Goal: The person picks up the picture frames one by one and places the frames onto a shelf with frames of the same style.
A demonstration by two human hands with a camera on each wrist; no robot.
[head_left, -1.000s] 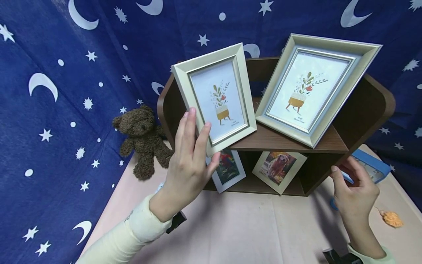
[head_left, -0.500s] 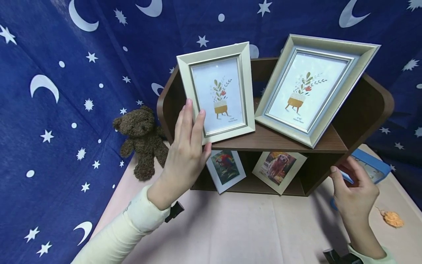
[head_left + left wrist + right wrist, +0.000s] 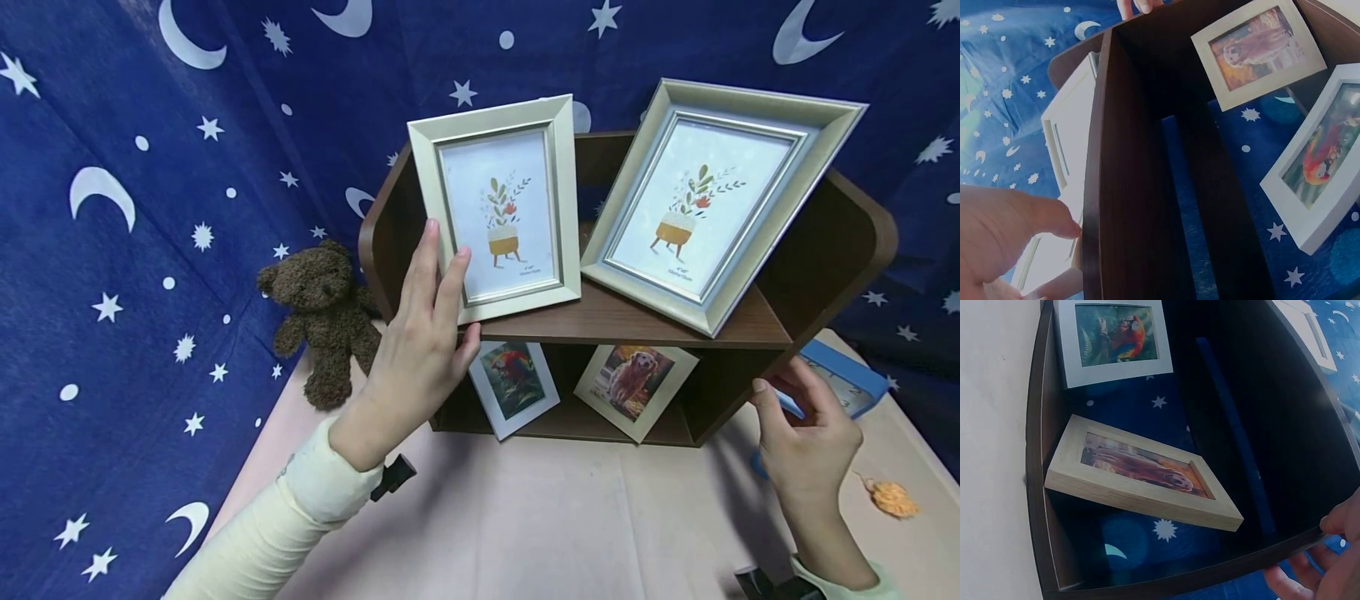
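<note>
My left hand [image 3: 411,348] holds its straight fingers against the lower left edge of a cream picture frame [image 3: 566,208] on the upper board of a dark brown shelf [image 3: 615,323]. In the left wrist view the thumb [image 3: 1054,220] lies right at the board's front edge. To the right, a larger champagne-coloured frame [image 3: 693,200] stands tilted on one corner. My right hand [image 3: 813,442] grips the shelf's right side panel, thumb on the inside and fingers outside in the right wrist view. In the lower compartment stand a white parrot picture [image 3: 513,380] and a light wooden dog picture [image 3: 1141,501], both tilted.
A brown teddy bear [image 3: 322,321] sits left of the shelf. Behind the right hand lies a blue clock [image 3: 843,371], with a small orange tuft [image 3: 892,498] nearby on the pale tabletop [image 3: 555,517]. A blue star-patterned cloth [image 3: 247,108] hangs behind.
The cream frame has shifted slightly right and turned more upright, its lower edge now on the upper board. The left hand moved up with it, uncovering the parrot picture. The right hand stayed still.
</note>
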